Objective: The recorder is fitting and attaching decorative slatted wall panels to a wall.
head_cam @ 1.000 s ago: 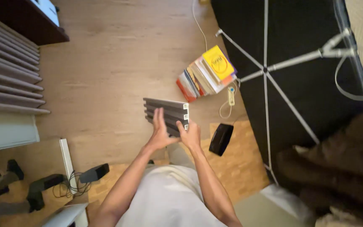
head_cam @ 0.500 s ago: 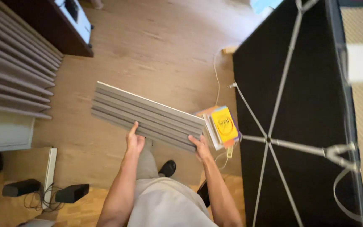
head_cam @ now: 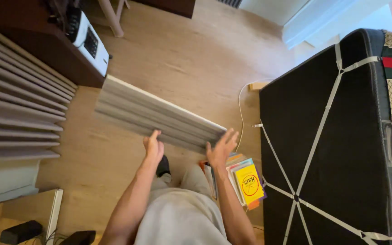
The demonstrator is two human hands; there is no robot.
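Head view: left hand (head_cam: pixel 153 146) and right hand (head_cam: pixel 221 149), fingers spread, press flat against the near edge of a long grey ribbed panel (head_cam: pixel 155 113) running from 10 to 4 o'clock above the wooden floor (head_cam: pixel 196 59). Stacked books (head_cam: pixel 243 181) lie at 5 o'clock.

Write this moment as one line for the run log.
left hand: under grey ribbed panel | right hand: at panel end, fingers spread | book stack: on floor
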